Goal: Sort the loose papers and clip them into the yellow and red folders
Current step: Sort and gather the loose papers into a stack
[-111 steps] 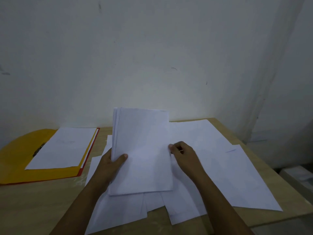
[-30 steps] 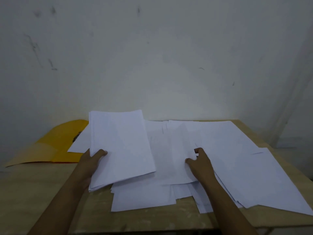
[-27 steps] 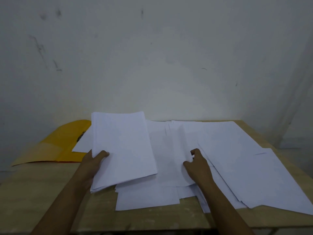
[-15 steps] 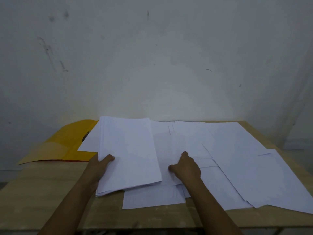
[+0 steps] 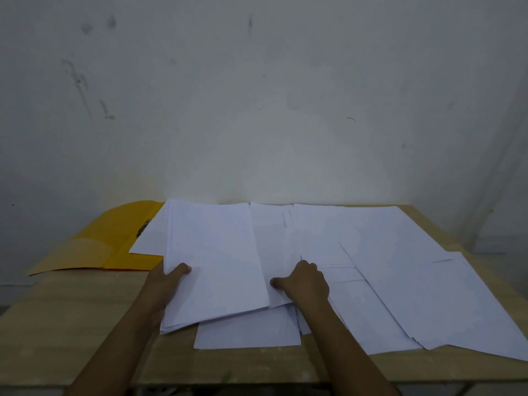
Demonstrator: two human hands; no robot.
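Left hand (image 5: 168, 281) gripped a paper stack (image 5: 214, 264) by its near-left edge, thumb on top, right hand (image 5: 305, 284) curled, pinching loose papers (image 5: 385, 275) spread across the counter (image 5: 71, 324), yellow folder (image 5: 111, 244) open far left, against the wall (image 5: 257, 95)

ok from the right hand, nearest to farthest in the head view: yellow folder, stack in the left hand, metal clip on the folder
From the right hand:
1. Stack of papers, just to its left, gripped by the left hand.
2. Metal clip, far left.
3. Yellow folder, farthest left; its near edge is close to the clip.
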